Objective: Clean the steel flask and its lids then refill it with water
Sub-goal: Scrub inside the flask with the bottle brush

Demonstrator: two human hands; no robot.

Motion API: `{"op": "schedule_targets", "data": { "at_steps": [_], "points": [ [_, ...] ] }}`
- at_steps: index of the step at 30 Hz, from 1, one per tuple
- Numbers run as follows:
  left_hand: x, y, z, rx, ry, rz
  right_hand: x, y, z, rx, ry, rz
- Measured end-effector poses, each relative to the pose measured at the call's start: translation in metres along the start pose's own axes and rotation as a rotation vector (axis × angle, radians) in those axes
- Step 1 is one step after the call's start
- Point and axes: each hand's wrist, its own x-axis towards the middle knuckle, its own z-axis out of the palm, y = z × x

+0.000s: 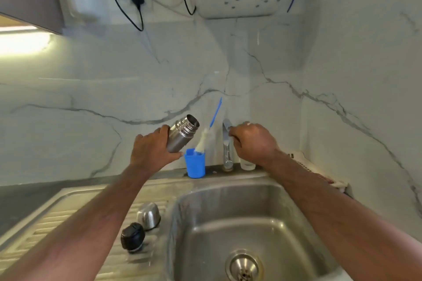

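Looks like rinse prep: left hand (153,152) grips the open flask (182,133) tilted beside the sink (285,191), right hand (252,138) clasps the tap (227,143); lids (149,214) sit on the drainboard; next, start water.

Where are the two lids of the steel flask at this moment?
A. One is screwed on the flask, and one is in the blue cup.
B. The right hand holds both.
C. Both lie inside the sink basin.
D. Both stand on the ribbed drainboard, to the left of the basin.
D: the steel lid and the black lid stand on the drainboard, while the flask in the left hand has an open mouth.
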Motion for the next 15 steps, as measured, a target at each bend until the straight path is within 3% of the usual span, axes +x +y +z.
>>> {"op": "schedule_targets", "data": {
  "at_steps": [3,9,15],
  "points": [
    [0.015,-0.019,0.004,0.119,-0.064,0.016,0.056,0.004,-0.002,-0.011,0.015,-0.025],
    [0.027,-0.047,0.033,0.26,-0.148,0.044,0.147,0.011,0.022,-0.284,-0.292,-0.169],
    [0.035,-0.063,0.053,0.443,-0.23,0.125,0.191,0.002,0.06,-0.511,-0.369,-0.229]
  ]
}}
